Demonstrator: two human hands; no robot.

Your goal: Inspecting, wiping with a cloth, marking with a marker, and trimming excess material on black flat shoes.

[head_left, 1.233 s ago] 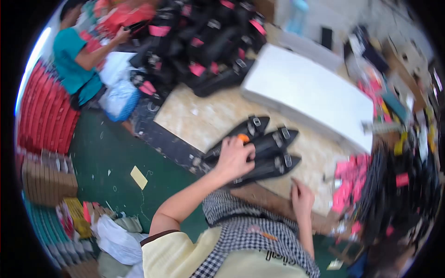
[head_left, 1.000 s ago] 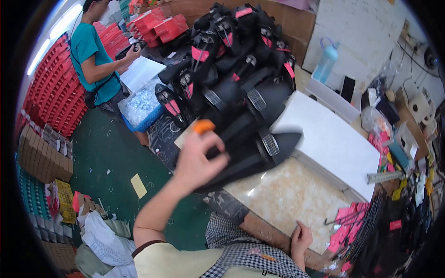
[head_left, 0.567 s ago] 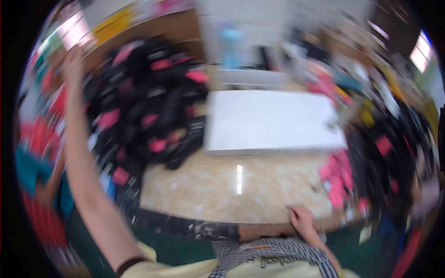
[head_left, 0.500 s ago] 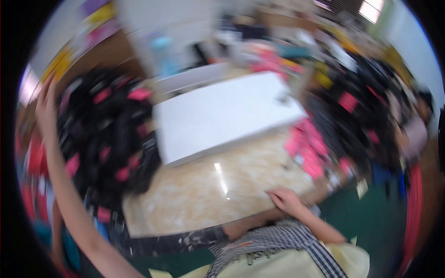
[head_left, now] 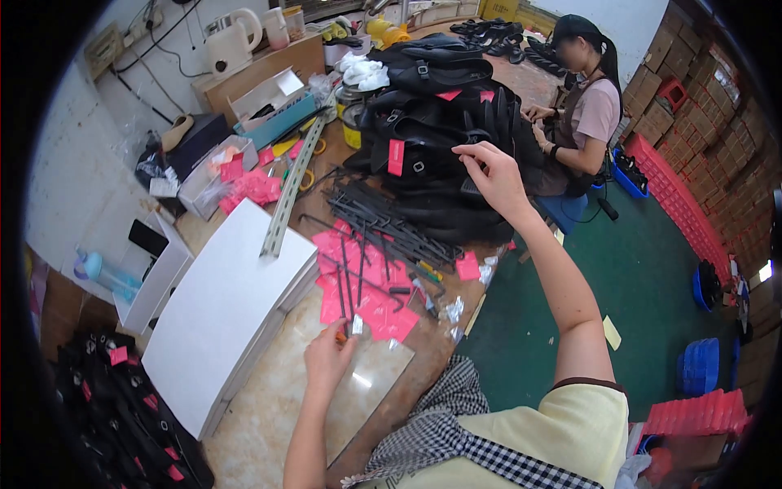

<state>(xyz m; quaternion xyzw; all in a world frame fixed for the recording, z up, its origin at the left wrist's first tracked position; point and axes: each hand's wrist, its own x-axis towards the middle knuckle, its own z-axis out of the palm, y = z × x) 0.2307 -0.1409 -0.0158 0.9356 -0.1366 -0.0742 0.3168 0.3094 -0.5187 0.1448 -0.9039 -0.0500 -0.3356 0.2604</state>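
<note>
My right hand reaches out to a heap of black shoes with pink tags at the far right of the table, thumb and forefinger closing on the edge of one shoe. My left hand rests low on the marble tabletop. Its fingertips touch the near ends of thin black rods lying over loose pink tags. Whether it grips a rod is not visible.
A stack of white boards lies to the left, with a metal rail on it. More black shoes are piled at lower left. Another person sits beyond the shoe heap. Red crates line the green floor.
The view swung from the left shoe pile to the right one. My left hand dropped from the pile to the table. My right hand rose from the table edge to the shoes.
</note>
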